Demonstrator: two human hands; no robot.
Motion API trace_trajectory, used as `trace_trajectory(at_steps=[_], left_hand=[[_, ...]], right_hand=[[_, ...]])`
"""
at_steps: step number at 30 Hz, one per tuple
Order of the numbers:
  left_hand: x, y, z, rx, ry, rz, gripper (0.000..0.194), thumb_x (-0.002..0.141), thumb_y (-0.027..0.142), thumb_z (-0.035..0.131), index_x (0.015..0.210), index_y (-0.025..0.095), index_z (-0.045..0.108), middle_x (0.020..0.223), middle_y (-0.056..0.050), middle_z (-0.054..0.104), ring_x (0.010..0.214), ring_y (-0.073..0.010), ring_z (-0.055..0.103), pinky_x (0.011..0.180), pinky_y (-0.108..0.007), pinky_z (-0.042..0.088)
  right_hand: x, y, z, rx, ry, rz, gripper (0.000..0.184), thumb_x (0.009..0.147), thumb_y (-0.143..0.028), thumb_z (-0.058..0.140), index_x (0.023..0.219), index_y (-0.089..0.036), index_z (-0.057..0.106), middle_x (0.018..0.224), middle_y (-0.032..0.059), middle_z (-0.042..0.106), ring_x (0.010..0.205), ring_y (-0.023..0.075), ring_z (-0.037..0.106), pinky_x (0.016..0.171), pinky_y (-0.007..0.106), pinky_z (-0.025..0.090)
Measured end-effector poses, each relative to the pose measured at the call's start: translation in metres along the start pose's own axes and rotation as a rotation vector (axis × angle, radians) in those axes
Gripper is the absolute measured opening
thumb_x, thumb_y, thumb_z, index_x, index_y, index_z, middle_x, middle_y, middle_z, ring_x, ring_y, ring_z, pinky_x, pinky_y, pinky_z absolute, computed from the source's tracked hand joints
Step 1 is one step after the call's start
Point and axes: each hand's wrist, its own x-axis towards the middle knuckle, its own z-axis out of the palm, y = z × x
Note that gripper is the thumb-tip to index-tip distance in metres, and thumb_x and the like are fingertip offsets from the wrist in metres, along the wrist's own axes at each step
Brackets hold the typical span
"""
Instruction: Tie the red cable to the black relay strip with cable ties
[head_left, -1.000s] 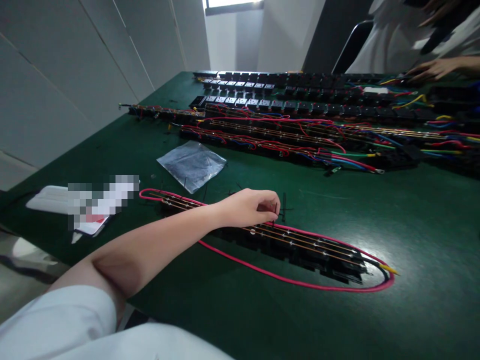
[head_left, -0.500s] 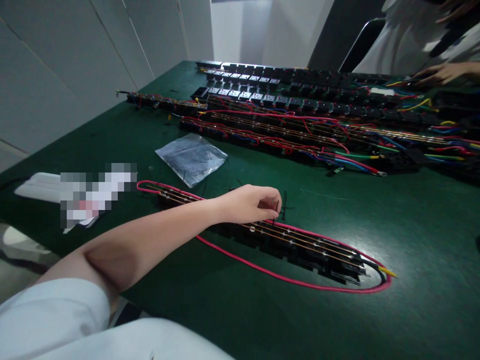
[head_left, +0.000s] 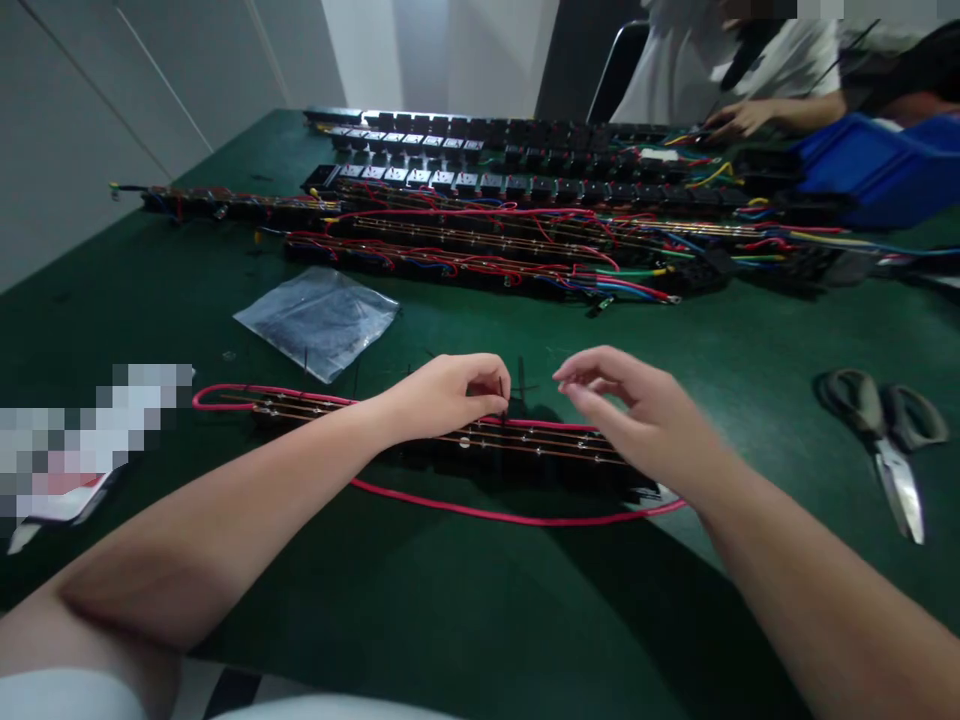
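A strip of black socket modules [head_left: 551, 462] lies across the green table, with bare copper-coloured rods [head_left: 532, 438] along its top. A red wire [head_left: 480, 515] loops around it. My left hand [head_left: 457, 392] is closed over the middle of the strip, its thumb and finger pinching a thin black cable tie [head_left: 503, 412] at the red wire. Other thin black tie ends [head_left: 523, 375] stick up along the strip. To its right, my right hand [head_left: 637, 405] hovers over the strip's right part with fingers curled and slightly apart, nothing visible in them. It hides the strip's right end.
Scissors [head_left: 889, 440] lie at the right. Behind the strip is a clear plastic bag [head_left: 322, 315] of dark pieces. Several wired socket strips [head_left: 465, 260] fill the table's back, near a blue bin [head_left: 874, 170] and a co-worker's hand [head_left: 739, 120]. Partly blurred white items [head_left: 97, 440] lie left.
My right hand has come into view from the right and is near my left hand. The left hand keeps its pinch on the strip. The view has turned right, showing the scissors and blue bin.
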Motion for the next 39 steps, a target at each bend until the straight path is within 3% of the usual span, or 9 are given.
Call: trace_trajectory(at_steps=[3,9,16,26,30,35,39], left_hand=[[-0.001,0.002,-0.001,0.025,0.001,0.000,0.004,0.085,0.023,0.058,0.084,0.019,0.060,0.079,0.004,0.065,0.076,-0.0113,0.061,0.073,-0.024,0.046],[-0.001,0.003,-0.001,0.055,0.004,-0.024,0.006,0.086,0.024,0.057,0.085,0.020,0.061,0.080,0.003,0.068,0.075,-0.0121,0.062,0.072,-0.025,0.046],[0.001,0.001,-0.001,0.080,0.005,-0.031,0.013,0.085,0.030,0.060,0.087,0.019,0.067,0.082,0.002,0.069,0.076,-0.0136,0.062,0.072,-0.026,0.047],[0.004,-0.001,-0.002,0.056,-0.048,-0.030,0.019,0.086,0.033,0.060,0.087,0.018,0.071,0.086,0.001,0.073,0.080,-0.0145,0.065,0.075,-0.025,0.047],[0.004,0.000,-0.002,0.039,-0.055,-0.043,0.019,0.086,0.033,0.059,0.087,0.018,0.071,0.087,0.001,0.073,0.081,-0.0144,0.065,0.075,-0.025,0.047],[0.003,0.002,-0.003,0.036,-0.040,-0.052,0.018,0.085,0.032,0.059,0.085,0.018,0.070,0.084,0.000,0.072,0.079,-0.0146,0.063,0.074,-0.026,0.046],[0.003,0.002,-0.003,0.010,-0.042,-0.061,0.015,0.084,0.028,0.058,0.085,0.018,0.069,0.084,0.001,0.071,0.078,-0.0140,0.062,0.073,-0.025,0.046]], right_hand=[[0.000,-0.004,0.008,-0.170,-0.096,-0.097,0.017,0.091,-0.029,0.055,0.098,-0.017,0.064,0.090,0.0080,0.068,0.082,0.0208,0.063,0.070,0.034,0.050],[-0.009,-0.007,0.016,-0.427,-0.250,-0.273,0.035,0.083,-0.047,0.068,0.097,-0.016,0.064,0.085,0.0085,0.069,0.077,0.0241,0.062,0.065,0.034,0.045],[-0.015,-0.004,0.018,-0.391,-0.165,-0.320,0.038,0.085,-0.047,0.067,0.105,-0.015,0.066,0.097,0.0117,0.068,0.085,0.0237,0.061,0.070,0.035,0.050],[-0.014,-0.005,0.018,-0.504,-0.154,-0.401,0.044,0.088,-0.052,0.061,0.104,-0.012,0.069,0.080,0.0082,0.063,0.074,0.0221,0.057,0.066,0.034,0.043],[-0.010,-0.008,0.016,-0.510,-0.180,-0.384,0.039,0.087,-0.051,0.063,0.097,-0.013,0.068,0.080,0.0075,0.063,0.075,0.0219,0.057,0.065,0.033,0.041],[0.005,-0.016,0.014,-0.436,-0.303,-0.297,0.034,0.085,-0.051,0.064,0.083,-0.017,0.064,0.081,0.0064,0.066,0.071,0.0202,0.059,0.059,0.030,0.038],[0.014,-0.019,0.020,-0.245,-0.313,-0.208,0.030,0.083,-0.046,0.069,0.096,-0.019,0.065,0.090,0.0051,0.067,0.076,0.0193,0.061,0.062,0.029,0.041]])
